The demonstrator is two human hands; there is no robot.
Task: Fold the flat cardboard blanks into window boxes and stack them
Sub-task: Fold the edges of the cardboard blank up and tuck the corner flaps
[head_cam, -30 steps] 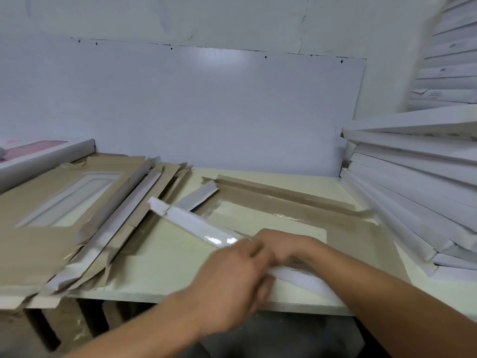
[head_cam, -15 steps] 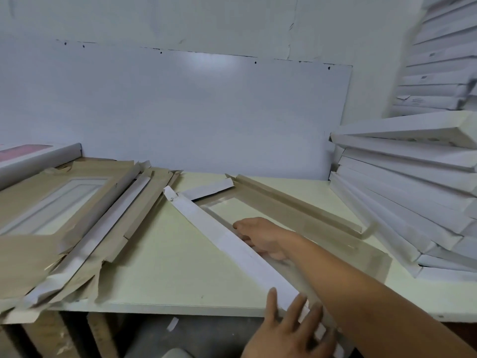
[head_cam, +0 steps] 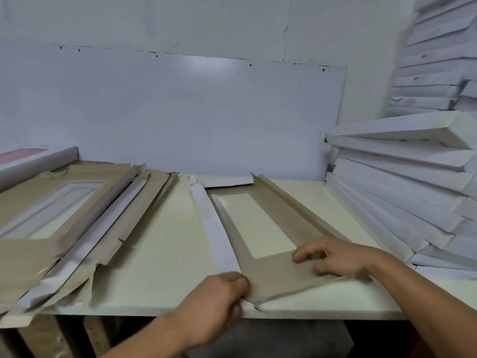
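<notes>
Item: cardboard blank [head_cam: 260, 264], brown side up, with a clear window, lying centre frame on the pale bench [head_cam: 160, 244]. Long white flap along its left edge folded up; short white flap at the far end raised; near edge lifted slightly off the bench at lower centre.

Left hand [head_cam: 219, 293]: lower centre, fingers curled round the blank's near left corner, gripping it at the bench's front edge.

Right hand [head_cam: 335, 257]: lower right, resting on the blank's near brown panel just beside the window; fingers loosely bent, pressing down, not clasping anything.

Pile of flat blanks [head_cam: 64, 223]: left of frame, fanned, overhanging the bench edge.

Stack of folded white boxes [head_cam: 402, 182]: right of frame, leaning, rising to the upper right corner.

Backing: white wall panel [head_cam: 180, 112].
</notes>
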